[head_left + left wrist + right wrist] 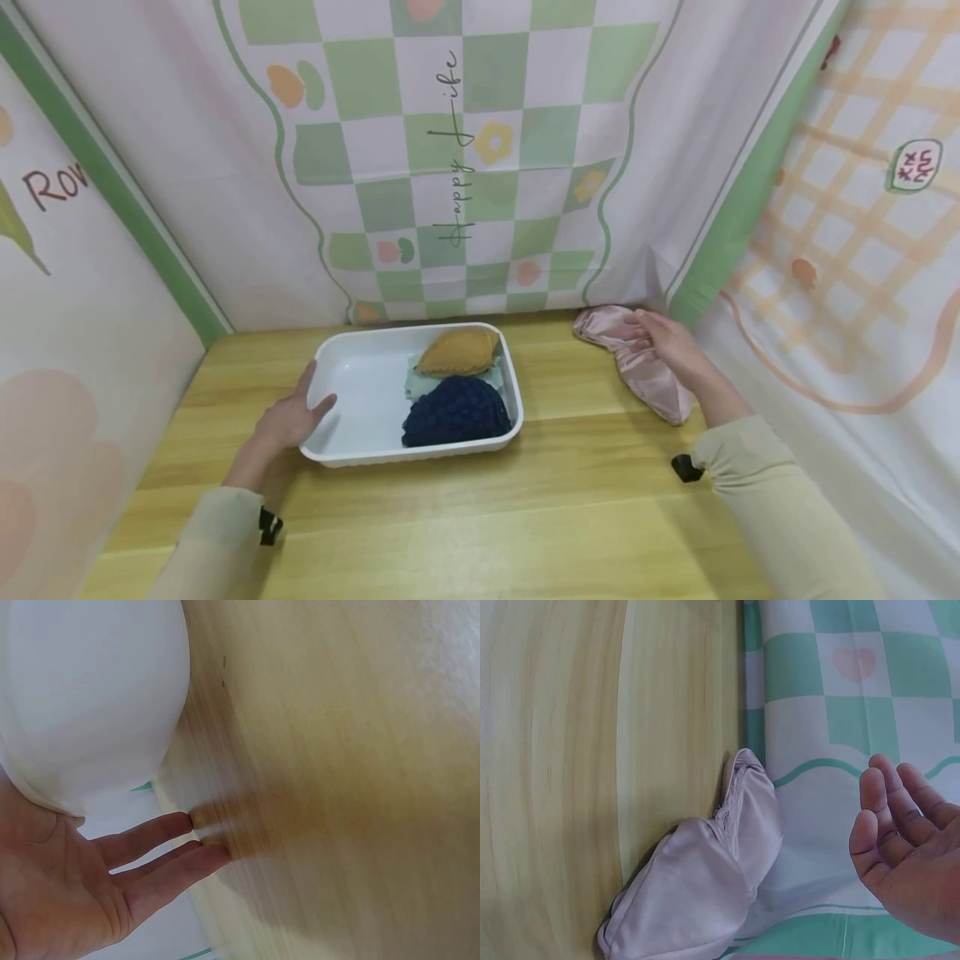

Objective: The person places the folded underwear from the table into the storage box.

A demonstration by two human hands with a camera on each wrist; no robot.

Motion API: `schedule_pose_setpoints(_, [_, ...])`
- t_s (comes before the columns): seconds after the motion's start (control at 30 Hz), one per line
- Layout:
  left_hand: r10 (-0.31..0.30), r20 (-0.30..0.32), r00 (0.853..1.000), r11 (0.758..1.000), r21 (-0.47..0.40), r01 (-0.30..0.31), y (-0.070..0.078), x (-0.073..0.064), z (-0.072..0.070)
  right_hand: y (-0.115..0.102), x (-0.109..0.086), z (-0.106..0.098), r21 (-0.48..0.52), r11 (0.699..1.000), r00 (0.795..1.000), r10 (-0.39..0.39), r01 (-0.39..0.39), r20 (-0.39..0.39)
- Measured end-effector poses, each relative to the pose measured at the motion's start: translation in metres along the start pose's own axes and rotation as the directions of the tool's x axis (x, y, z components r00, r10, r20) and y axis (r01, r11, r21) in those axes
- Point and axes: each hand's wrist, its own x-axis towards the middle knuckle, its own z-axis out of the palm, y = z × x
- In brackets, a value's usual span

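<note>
A white tray (367, 392) sits on the wooden table. My left hand (291, 417) is at its left rim, the thumb over the edge and the other fingers outside. Those fingers (161, 889) are straight and reach down to the tabletop beside the tray wall (97, 690). At the table's back right lies a pink satin bra (648, 383) with a lace trim, folded over. My right hand (671, 342) hovers over it with loosely bent fingers. In the right wrist view, the hand (919, 859) is apart from the pink bra (686, 892), holding nothing.
In the tray's right half lie a folded navy bra (456, 412), a mustard one (457, 353) and a mint-green lace-edged cloth (422, 385) partly beneath them. Printed curtains (465, 167) hang along the table's back edge and both sides. The wooden table (480, 517) stretches in front.
</note>
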Motion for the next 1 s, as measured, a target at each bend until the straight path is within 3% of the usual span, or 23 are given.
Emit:
schedule_pose_setpoints(0.33, [0.010, -0.008, 1.000, 1.000, -0.002, -0.010, 0.000, 0.000, 0.000, 0.009, -0.002, -0.009, 0.007, 1.000, 0.999, 0.026, -0.026, -0.020])
schedule_pose_setpoints(0.57, [0.009, -0.004, 1.000, 1.000, -0.008, -0.009, -0.001, -0.001, 0.000, 0.018, -0.002, -0.012, 0.070, 0.997, 0.999, 0.035, -0.034, -0.019])
schedule_pose_setpoints(1.0, [-0.005, 0.005, 1.000, 1.000, -0.011, 0.005, -0.002, 0.000, 0.000, 0.040, -0.005, -0.019, -0.062, 0.996, 0.997, 0.063, -0.065, -0.034])
